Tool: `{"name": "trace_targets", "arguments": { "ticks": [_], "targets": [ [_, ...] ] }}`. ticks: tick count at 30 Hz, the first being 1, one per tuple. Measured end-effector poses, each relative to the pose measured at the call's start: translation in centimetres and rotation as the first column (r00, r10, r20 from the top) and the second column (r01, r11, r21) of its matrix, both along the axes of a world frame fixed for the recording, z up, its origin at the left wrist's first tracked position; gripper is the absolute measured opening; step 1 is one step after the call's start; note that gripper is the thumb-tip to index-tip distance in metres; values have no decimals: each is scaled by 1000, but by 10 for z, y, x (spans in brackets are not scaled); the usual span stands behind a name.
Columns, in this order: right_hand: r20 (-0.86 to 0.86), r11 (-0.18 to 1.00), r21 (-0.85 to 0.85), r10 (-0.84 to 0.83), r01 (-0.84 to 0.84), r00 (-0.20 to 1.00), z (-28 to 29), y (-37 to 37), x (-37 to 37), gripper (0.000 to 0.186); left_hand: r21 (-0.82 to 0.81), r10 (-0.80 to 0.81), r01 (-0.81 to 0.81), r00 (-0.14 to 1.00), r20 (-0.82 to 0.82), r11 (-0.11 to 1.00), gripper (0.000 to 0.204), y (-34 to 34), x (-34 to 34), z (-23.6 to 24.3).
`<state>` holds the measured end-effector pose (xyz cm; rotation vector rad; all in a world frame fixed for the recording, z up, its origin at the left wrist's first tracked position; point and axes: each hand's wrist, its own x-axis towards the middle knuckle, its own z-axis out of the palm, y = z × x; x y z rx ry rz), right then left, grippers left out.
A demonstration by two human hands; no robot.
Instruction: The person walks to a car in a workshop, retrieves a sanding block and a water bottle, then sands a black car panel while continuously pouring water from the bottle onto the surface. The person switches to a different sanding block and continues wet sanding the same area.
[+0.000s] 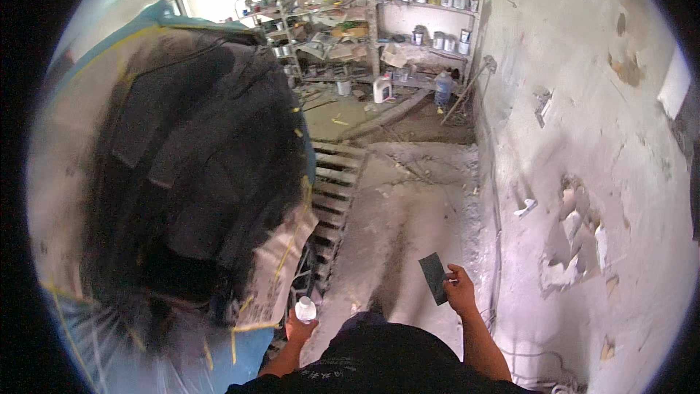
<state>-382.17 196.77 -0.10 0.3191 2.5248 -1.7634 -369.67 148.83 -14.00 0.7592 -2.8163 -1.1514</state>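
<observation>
My left hand point(298, 330) is closed around a small white bottle point(305, 308), held upright low beside the masked car. Its top points up at me. Between the fingers and thumb of my right hand point(459, 290) is a flat, dark grey-green rectangular sheet point(434, 278), which looks like sandpaper. The sheet hangs out to the left of that hand, over the floor and apart from the car. On the left stands the blue car point(255, 354), with a large matt black area point(211, 153) bordered by masking paper point(279, 263) and yellow tape.
A wooden pallet point(337, 193) lies along the car's right side. Metal shelves point(375, 25) with several cans stand at the back. Before them are a white jug point(382, 89) and a large blue bottle point(443, 88). A peeling wall point(532, 248) bounds the dusty floor point(408, 211) on the right.
</observation>
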Motion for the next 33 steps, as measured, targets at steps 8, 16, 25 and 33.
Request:
{"name": "trace_targets", "arguments": {
  "ticks": [8,16,25,33],
  "targets": [
    [65,955,-70,-283,287,957,-20,82,-174,50,32,-109,109,994,-12,994,81,47,-259,46],
    [86,966,-61,-244,250,966,-21,149,-391,44,-64,173,-172,985,19,983,87,99,-435,39],
    [83,997,58,-54,50,995,-18,214,-648,43,50,425,-423,888,-173,905,97,162,-612,63],
    [47,971,189,-157,145,987,-64,245,-829,39,659,695,-379,647,-313,650,90,172,-845,40]
  ]
}}
